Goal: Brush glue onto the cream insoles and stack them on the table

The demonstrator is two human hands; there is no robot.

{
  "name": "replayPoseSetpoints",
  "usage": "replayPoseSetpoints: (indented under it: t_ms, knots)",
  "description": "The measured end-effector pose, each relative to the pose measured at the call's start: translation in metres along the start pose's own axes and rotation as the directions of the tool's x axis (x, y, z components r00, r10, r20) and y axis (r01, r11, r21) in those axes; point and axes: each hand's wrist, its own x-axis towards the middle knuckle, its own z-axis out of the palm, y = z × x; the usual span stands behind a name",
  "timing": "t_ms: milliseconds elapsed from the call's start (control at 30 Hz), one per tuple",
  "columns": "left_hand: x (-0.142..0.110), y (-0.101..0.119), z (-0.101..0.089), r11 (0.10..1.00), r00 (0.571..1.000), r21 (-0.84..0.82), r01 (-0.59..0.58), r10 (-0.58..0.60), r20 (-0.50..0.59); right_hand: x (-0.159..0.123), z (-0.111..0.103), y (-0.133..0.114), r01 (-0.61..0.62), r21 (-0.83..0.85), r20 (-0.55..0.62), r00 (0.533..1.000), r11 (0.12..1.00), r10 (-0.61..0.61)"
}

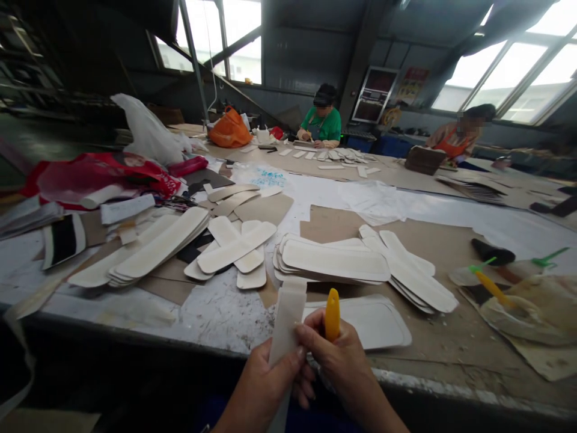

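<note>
My left hand (270, 382) is closed around a long off-white strip (288, 319), held upright at the table's near edge. My right hand (338, 355) grips a yellow-handled tool (332, 316), its handle pointing up and its working end hidden in the palm. The right thumb and fingers also touch the strip's right edge. Just behind the right hand lies a flat pile of white rounded pieces (378, 322). Beyond the strip sits a stack of oblong white pieces (333, 258), with a crossed stack (410, 270) to its right.
More white pieces lie in stacks (162, 246) at left. A glue-smeared bowl (518, 319) with a yellow handle in it stands at right. Red bags (99, 180) and an orange bag (229, 127) are farther back. Two people (322, 123) work across the table.
</note>
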Motion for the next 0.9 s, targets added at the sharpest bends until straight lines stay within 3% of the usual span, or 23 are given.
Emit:
replayPoseSetpoints:
  t_ms: [267,400,533,600,700,767,800,833,900]
  knots:
    - [-0.004,0.002,0.007,1.0,0.999,-0.006,-0.028,0.028,-0.023,-0.006,-0.006,0.002,-0.011,0.063,0.034,0.999,0.998,0.008]
    - [-0.004,0.002,0.006,0.999,0.997,-0.031,-0.021,0.019,-0.081,-0.006,-0.011,0.002,0.041,-0.082,-0.097,0.994,0.996,-0.049]
    - [-0.003,-0.002,0.004,1.0,0.994,0.026,-0.004,0.006,-0.108,-0.008,-0.016,0.004,0.092,-0.129,-0.278,0.952,0.987,-0.125]
    - [-0.006,-0.007,0.003,0.986,0.996,0.162,-0.037,0.049,-0.069,-0.012,-0.019,0.004,0.089,-0.035,-0.323,0.942,0.995,-0.095]
    - [-0.013,-0.017,0.001,0.897,0.984,0.405,-0.178,0.151,0.098,-0.019,-0.028,0.002,0.068,0.105,-0.349,0.937,0.992,-0.028]
    - [-0.018,-0.023,-0.004,0.833,0.957,0.485,-0.268,0.174,0.231,-0.021,-0.041,-0.003,0.05,0.105,-0.342,0.94,0.993,-0.011]
    - [-0.02,-0.026,-0.007,0.82,0.954,0.498,-0.282,0.183,0.238,-0.021,-0.05,-0.006,0.027,0.066,-0.327,0.945,0.997,-0.004]
    - [-0.021,-0.027,-0.011,0.827,0.966,0.5,-0.256,0.196,0.171,-0.02,-0.058,-0.009,-0.003,-0.01,-0.305,0.952,1.0,0.0]
    - [-0.019,-0.026,-0.019,0.884,0.964,0.455,-0.11,0.205,-0.166,-0.015,-0.072,-0.016,-0.049,-0.261,-0.222,0.975,0.964,-0.011]
